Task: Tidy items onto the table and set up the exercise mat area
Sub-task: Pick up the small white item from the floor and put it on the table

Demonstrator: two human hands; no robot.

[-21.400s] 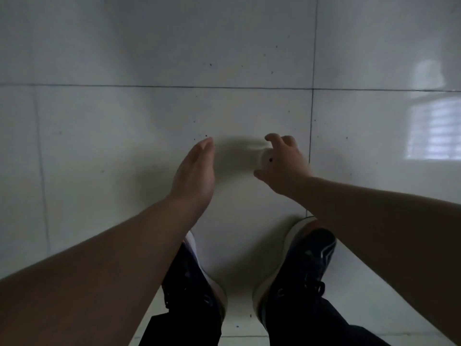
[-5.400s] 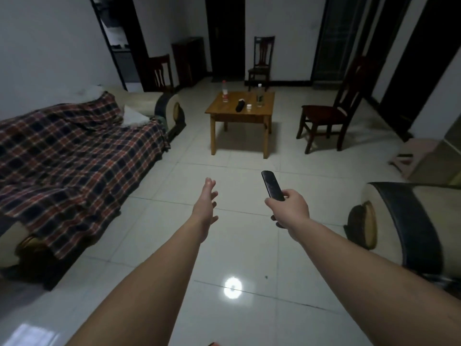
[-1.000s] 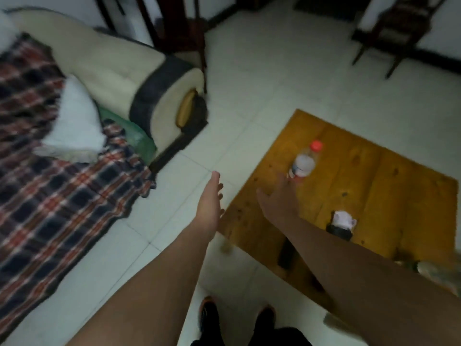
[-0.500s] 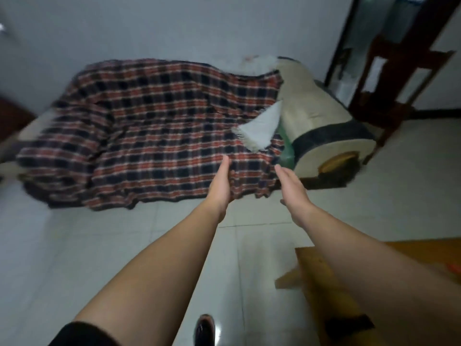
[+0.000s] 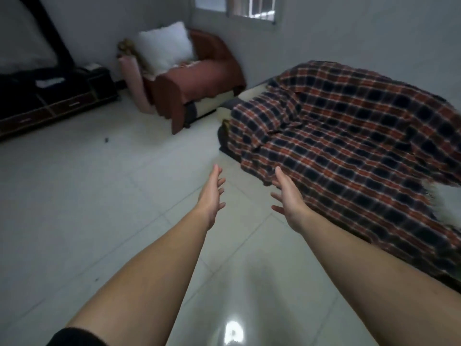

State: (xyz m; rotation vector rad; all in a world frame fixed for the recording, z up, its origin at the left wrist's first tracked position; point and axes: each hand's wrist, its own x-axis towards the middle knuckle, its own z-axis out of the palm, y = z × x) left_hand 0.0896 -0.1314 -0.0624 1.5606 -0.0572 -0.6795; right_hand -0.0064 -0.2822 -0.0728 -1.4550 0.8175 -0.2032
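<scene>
Both my arms reach forward over the pale tiled floor. My left hand (image 5: 211, 193) is empty with its fingers apart, palm turned inward. My right hand (image 5: 287, 196) is also empty and spread, palm facing the left one, just in front of the edge of the plaid-covered sofa (image 5: 349, 146). A pinkish rolled mat (image 5: 136, 86) leans upright against the side of a brown armchair (image 5: 197, 83) at the back. The wooden table is out of view.
A white cushion (image 5: 164, 46) rests in the armchair. A low dark cabinet (image 5: 50, 96) runs along the left wall. A small dark object (image 5: 106, 139) lies on the floor (image 5: 87, 196). A window (image 5: 249, 6) is at the top.
The view has swung left, away from the wooden table and along the sofa, bringing the armchair and rolled mat into sight. Both hands stay empty and outstretched.
</scene>
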